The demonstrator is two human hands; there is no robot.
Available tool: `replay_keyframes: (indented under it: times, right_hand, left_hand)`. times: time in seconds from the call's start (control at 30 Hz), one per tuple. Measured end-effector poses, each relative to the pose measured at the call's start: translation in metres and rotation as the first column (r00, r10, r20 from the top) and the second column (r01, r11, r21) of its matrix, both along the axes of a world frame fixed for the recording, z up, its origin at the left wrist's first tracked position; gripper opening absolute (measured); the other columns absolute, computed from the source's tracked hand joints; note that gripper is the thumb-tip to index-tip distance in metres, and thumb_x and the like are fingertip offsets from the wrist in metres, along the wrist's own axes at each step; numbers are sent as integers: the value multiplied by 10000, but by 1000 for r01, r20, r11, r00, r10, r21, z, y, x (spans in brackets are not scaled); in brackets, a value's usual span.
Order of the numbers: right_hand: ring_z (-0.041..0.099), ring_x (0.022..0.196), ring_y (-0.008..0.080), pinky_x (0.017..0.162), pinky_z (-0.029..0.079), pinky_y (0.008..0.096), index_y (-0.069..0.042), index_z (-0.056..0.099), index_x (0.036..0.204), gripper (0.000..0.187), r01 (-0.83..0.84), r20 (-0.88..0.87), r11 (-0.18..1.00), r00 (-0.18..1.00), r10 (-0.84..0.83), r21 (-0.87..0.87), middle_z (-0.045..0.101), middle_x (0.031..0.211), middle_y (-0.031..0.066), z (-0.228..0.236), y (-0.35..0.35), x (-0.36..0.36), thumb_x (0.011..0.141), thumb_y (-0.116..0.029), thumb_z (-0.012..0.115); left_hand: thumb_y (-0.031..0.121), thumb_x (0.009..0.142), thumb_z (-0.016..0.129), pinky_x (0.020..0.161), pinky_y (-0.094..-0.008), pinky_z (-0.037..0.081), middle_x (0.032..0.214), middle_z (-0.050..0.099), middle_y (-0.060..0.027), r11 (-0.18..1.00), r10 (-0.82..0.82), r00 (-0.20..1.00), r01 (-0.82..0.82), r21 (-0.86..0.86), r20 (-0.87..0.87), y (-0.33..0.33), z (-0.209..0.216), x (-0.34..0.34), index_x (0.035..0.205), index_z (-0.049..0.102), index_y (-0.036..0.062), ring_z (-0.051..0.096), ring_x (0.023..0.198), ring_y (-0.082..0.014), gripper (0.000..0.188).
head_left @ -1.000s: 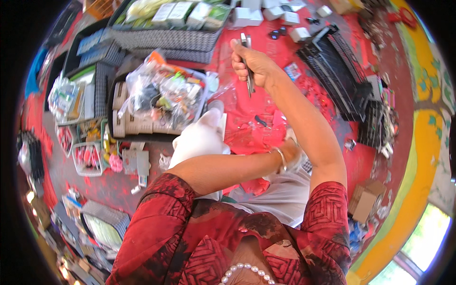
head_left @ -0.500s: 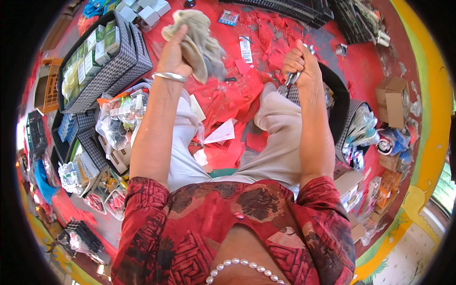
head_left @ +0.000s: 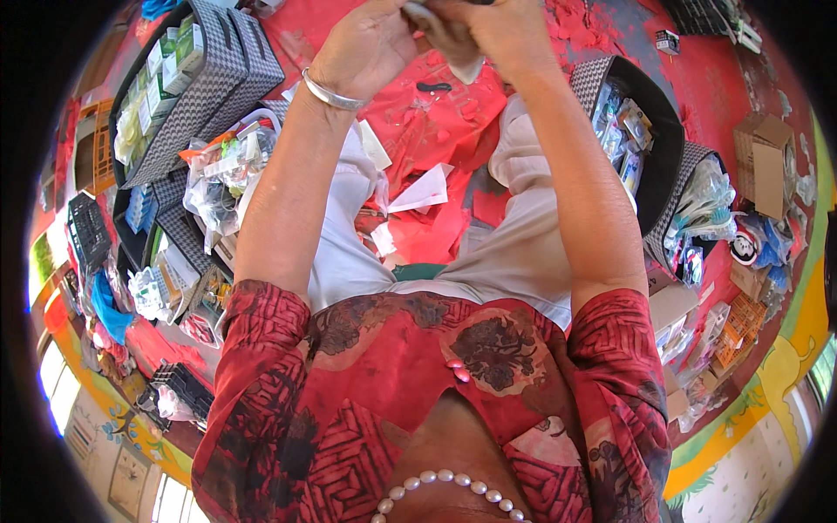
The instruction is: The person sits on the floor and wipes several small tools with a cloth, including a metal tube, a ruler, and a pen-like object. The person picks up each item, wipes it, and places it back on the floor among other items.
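Note:
My two hands are close together at the top edge of the head view, partly cut off. My left hand (head_left: 370,48) is closed on a beige-grey cloth (head_left: 452,45), which hangs down between the hands. A silver bangle (head_left: 333,92) circles that wrist. My right hand (head_left: 516,37) is closed beside the cloth, its fingers mostly out of sight. The slim, shiny metal tool it gripped a moment ago is nearly all hidden; only a dark bit shows at the frame's edge. Below the hands, crumpled red sheeting (head_left: 427,131) covers the floor between my knees.
A patterned bin of boxes (head_left: 231,74) stands at left, near a clear bag of small goods (head_left: 228,166). On the right are a black-lined bin (head_left: 660,131), a bin of plastic packets (head_left: 704,205) and a cardboard box (head_left: 767,179). A white paper piece (head_left: 423,190) lies between my legs.
My hands have come together from apart and moved up toward the frame's top edge. The cloth is now between them, and the metal tool has mostly gone from sight.

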State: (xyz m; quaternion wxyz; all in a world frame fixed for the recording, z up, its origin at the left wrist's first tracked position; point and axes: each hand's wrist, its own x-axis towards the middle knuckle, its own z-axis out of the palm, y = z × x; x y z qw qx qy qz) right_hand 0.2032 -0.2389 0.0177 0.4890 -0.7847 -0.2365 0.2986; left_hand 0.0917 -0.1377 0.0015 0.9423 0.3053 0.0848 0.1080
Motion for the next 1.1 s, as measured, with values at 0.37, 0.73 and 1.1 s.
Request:
replay_keyframes:
  times: [0.37, 0.73, 1.1]
  right_hand:
    - [355, 334, 47, 332, 247, 198, -99, 572, 613, 172, 372, -72, 866, 926, -370, 334, 461, 469, -48, 21, -43, 67, 720, -166, 688]
    - [353, 337, 64, 343, 245, 226, -100, 484, 535, 338, 411, 219, 905, 898, -381, -108, 413, 441, -29, 43, -138, 104, 637, -260, 763]
    - [574, 622, 114, 565, 455, 285, 20, 644, 791, 252, 250, 144, 804, 968, -205, -539, 629, 694, 65, -55, -257, 63, 648, -169, 731]
  left_hand:
    - [226, 887, 425, 734, -287, 458, 950, 605, -101, 982, 173, 950, -188, -32, -259, 52, 4, -31, 1055, 529, 12, 574, 826, -188, 291]
    - [106, 834, 487, 664, -248, 438, 1012, 533, -127, 946, 212, 909, -283, -159, -358, 69, -15, -34, 1117, 457, -62, 526, 794, -164, 330]
    - [121, 843, 485, 649, -226, 423, 963, 531, -97, 988, 51, 900, -108, -107, -433, 52, -25, -24, 1185, 430, -42, 495, 775, -130, 383]
